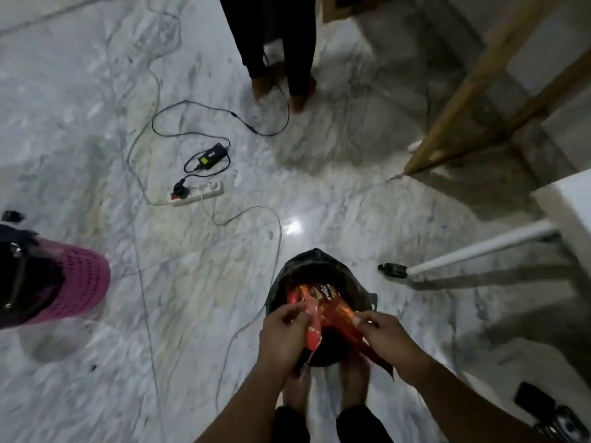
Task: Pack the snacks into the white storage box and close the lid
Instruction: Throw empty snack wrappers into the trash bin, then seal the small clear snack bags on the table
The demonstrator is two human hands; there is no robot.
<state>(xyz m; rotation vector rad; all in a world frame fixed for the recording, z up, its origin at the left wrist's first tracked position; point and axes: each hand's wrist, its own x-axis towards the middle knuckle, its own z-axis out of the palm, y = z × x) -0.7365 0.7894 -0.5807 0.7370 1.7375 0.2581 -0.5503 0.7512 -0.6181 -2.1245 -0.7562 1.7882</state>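
Note:
A black plastic bag [319,266] stands open on the marble floor just in front of my feet. Red and orange snack packets [323,303] stick out of its mouth. My left hand [284,334] grips one packet at the bag's left side. My right hand [387,337] pinches another red packet at the right side. Both hands are over the bag's near rim. The white storage box is not clearly in view; a white surface [572,206] shows at the right edge.
A white power strip [196,193] with a black adapter [209,156] and trailing cables lies on the floor ahead. Another person's bare feet [281,87] stand at the top. A pink perforated basket [80,282] is at left, a white pole [473,247] and wooden frame [463,100] at right.

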